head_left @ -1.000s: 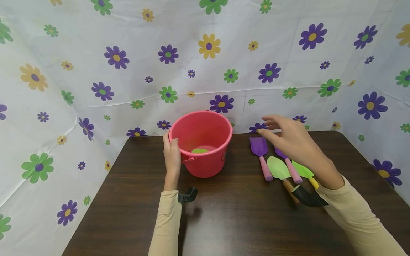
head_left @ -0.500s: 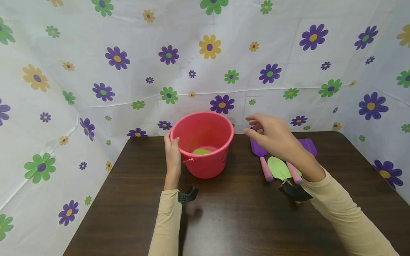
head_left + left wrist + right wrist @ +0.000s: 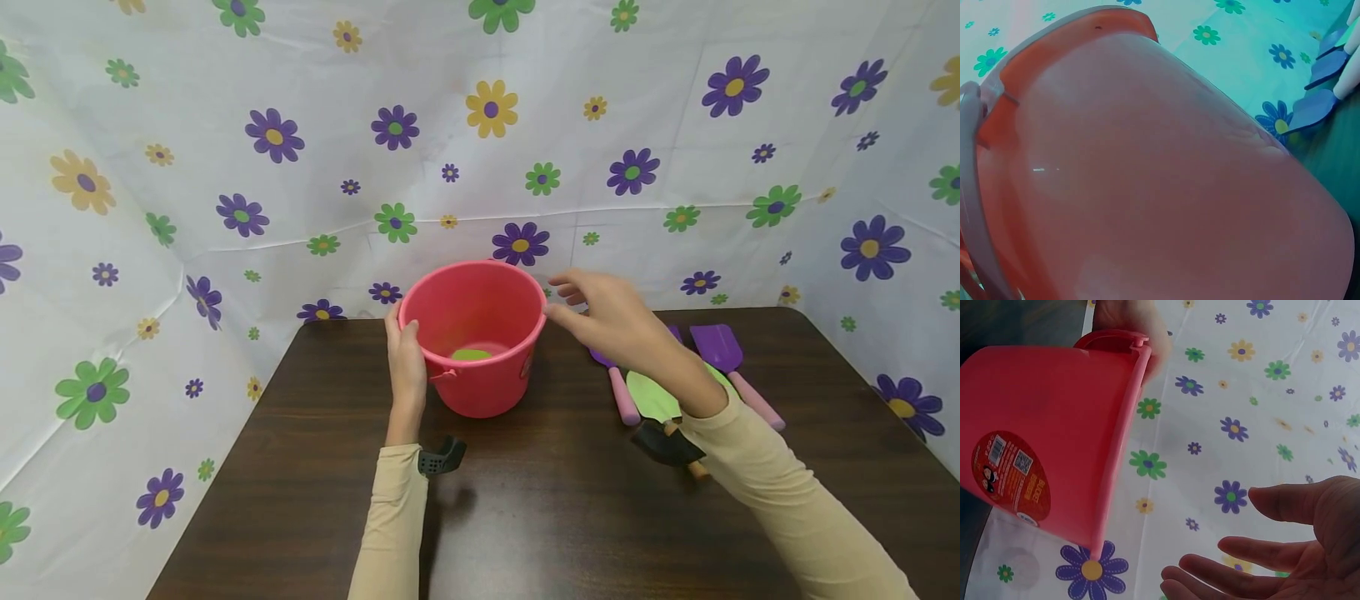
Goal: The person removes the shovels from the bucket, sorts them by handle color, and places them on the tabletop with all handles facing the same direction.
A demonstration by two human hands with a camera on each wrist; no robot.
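Note:
A pink plastic bucket [image 3: 483,390] stands upright on the dark table, with a flat green thing [image 3: 471,355] at its bottom. My left hand [image 3: 406,367] grips the rim on the bucket's left side, thumb over the edge. Beside the right rim is my right hand [image 3: 611,321], fingers spread and holding nothing. In the right wrist view, a gap shows between that hand [image 3: 1272,550] and the bucket [image 3: 1060,406], whose side bears a round label [image 3: 1013,478]. The bucket's wall [image 3: 1160,162] fills most of the left wrist view, where the left hand is hidden.
Under the right forearm lie a light green trowel [image 3: 651,398], partly covered, and a purple shovel's pink handle [image 3: 624,398]. Another purple shovel [image 3: 717,346] lies further right. A flowered white cloth [image 3: 442,108] hangs behind the dark wooden table [image 3: 525,517].
My right hand has moved left from over the trowels and shovels to beside the bucket's right rim, uncovering the rightmost purple shovel. The left hand and bucket have stayed in place.

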